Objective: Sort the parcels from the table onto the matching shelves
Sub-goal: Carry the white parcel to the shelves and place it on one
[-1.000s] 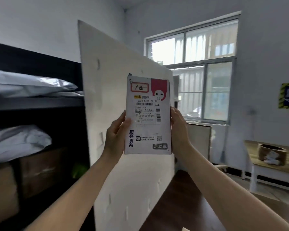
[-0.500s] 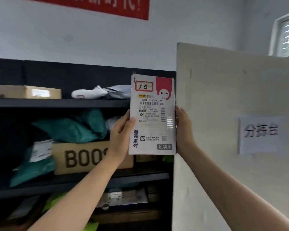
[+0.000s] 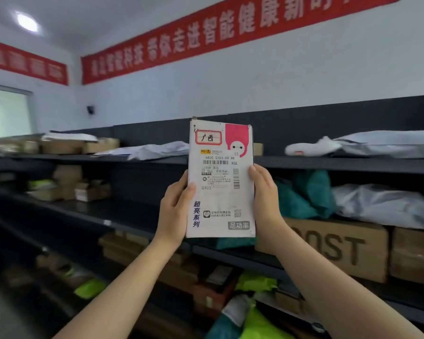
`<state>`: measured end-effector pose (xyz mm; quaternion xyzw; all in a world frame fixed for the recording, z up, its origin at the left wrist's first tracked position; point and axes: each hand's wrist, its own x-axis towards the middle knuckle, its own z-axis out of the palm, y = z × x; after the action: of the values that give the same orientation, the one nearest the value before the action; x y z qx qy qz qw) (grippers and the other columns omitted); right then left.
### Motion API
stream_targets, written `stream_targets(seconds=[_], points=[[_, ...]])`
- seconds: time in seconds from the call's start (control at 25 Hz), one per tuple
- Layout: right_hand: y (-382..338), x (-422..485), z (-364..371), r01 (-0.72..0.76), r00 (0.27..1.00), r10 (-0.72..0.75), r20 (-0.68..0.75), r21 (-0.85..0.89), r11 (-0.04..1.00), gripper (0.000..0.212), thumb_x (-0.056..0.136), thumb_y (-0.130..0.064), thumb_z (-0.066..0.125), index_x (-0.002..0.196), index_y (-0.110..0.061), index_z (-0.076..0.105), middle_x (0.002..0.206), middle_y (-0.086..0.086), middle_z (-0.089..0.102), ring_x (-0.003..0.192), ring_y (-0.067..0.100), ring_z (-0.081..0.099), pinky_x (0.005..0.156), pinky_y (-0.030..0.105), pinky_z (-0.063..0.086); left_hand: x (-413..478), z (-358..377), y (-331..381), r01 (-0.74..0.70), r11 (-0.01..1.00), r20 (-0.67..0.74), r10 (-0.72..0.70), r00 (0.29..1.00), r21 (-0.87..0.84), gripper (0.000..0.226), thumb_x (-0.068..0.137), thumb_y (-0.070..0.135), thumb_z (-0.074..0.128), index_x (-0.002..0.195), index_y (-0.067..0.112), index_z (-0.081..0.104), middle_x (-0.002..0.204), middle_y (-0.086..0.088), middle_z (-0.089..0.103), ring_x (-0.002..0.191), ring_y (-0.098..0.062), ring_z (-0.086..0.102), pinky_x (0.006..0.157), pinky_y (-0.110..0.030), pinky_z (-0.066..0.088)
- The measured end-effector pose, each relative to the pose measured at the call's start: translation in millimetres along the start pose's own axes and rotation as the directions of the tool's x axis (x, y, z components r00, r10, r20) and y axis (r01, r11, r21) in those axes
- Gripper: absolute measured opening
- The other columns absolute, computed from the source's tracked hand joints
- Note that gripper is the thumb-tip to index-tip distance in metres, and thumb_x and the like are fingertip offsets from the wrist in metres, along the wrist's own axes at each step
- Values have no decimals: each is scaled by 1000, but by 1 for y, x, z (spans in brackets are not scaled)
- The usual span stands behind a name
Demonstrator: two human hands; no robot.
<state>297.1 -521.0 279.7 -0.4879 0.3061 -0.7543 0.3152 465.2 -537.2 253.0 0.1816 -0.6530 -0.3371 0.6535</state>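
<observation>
Now my view has swung left along the shelves (image 3: pixel 328 165). Both hands, left (image 3: pixel 174 211) and right (image 3: pixel 264 199), hold the parcel (image 3: pixel 220 192) upright between them. I'm reading its label; next I find its matching shelf.

Two hands: left hand (image 3: pixel 173 211), right hand (image 3: pixel 264 200). One white parcel (image 3: pixel 220 177). Two red banners (image 3: pixel 206 35). Three shelf levels (image 3: pixel 328 165), perhaps more below. One BOOST box (image 3: pixel 338 248).
</observation>
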Motion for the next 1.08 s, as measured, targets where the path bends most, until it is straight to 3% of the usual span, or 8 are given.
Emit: stream_targets(seconds=[0.12,0.32,0.4,0.48,0.6,0.84,0.96,1.08], points=[[32,3,76,-36,993,28,116,70,997,26,97,-24,50,116,-10,59,111,6,68,97,20,68,79,34,53,3,-80,10,-6,990,-98,20,995,140,39,82,48,56,117,33,66,124,-14,63,111,-27,64,91,-49,53],[79,-9,189,-124,941,59,334,178,976,27,96,-26,51,117,-12,59,109,5,71,95,21,71,77,34,57,-12,-188,28,39,963,-315,48,948,266,30,74,51,59,102,45,70,124,-13,60,111,-26,63,90,-44,54],[95,-18,225,-190,913,99,396,198,962,26,96,-27,51,118,-14,59,109,4,72,94,20,72,79,37,58,-20,-226,34,86,948,-395,44,918,306,34,72,53,61,104,44,70,126,-13,58,112,-25,63,93,-44,52],[109,-29,254,-270,876,142,461,224,936,25,97,-25,50,117,-14,59,110,7,71,94,22,72,80,40,58,-28,-256,38,129,937,-450,33,892,324,34,77,47,63,108,37,69,128,-16,56,108,-23,65,86,-37,55],[123,-36,286,-342,823,168,543,238,909,27,97,-24,50,119,-11,57,110,9,71,90,21,73,77,37,58,-37,-282,42,149,928,-538,63,841,341,24,88,30,60,111,30,66,125,-18,58,94,-12,69,69,-18,53],[138,-32,326,-466,702,153,696,287,837,16,96,-19,51,108,-14,60,84,-6,74,70,8,73,59,24,57,-46,-299,50,191,882,-666,168,727,431,32,87,30,58,119,30,64,127,-19,58,106,-23,65,81,-29,53],[145,-30,334,-519,652,161,741,281,808,11,95,-19,53,101,-19,62,82,-7,74,72,9,73,63,26,56,-52,-294,51,218,866,-688,181,703,450,32,94,22,51,124,16,62,122,-18,63,99,-25,69,71,-25,56],[152,-28,337,-552,623,153,767,291,782,9,94,-19,54,98,-19,62,87,-2,73,76,13,72,68,32,54,-55,-284,50,239,849,-705,199,680,471,30,95,21,48,120,16,64,114,-13,69,100,-29,69,70,-28,58]])
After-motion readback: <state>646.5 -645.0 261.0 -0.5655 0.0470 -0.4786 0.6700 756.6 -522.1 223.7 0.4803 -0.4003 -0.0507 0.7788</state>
